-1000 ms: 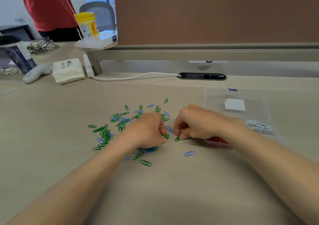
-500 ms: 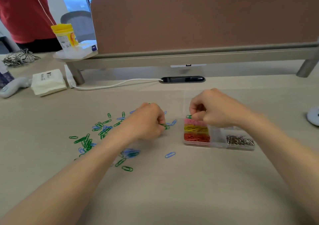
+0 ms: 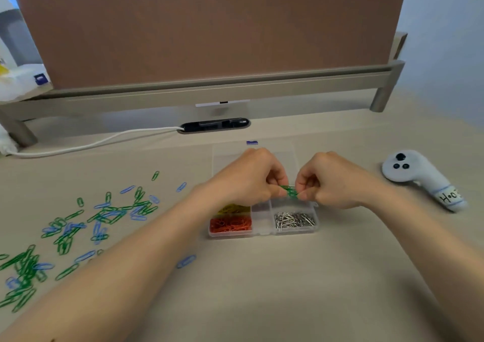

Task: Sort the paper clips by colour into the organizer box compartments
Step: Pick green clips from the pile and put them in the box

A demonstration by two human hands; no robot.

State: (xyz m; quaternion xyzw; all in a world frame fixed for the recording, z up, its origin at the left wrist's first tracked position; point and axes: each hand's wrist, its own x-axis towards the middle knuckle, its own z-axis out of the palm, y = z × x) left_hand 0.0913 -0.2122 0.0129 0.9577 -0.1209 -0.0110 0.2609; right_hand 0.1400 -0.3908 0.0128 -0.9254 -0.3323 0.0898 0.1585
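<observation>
A clear plastic organizer box sits on the desk in front of me. Its near compartments hold red clips and silver clips; yellow clips lie behind the red ones. My left hand and my right hand meet above the box. Both pinch a small bunch of green paper clips between their fingertips. The compartments under my hands are hidden. A loose spread of green and blue paper clips covers the desk to the left.
A single blue clip lies near my left forearm. A white handheld controller rests at the right. A white cable runs to a black desk grommet. A brown divider panel stands behind.
My left hand has moved right from the clip pile to the box. Both hands now hold the green clips together over it. My view has swung to the right.
</observation>
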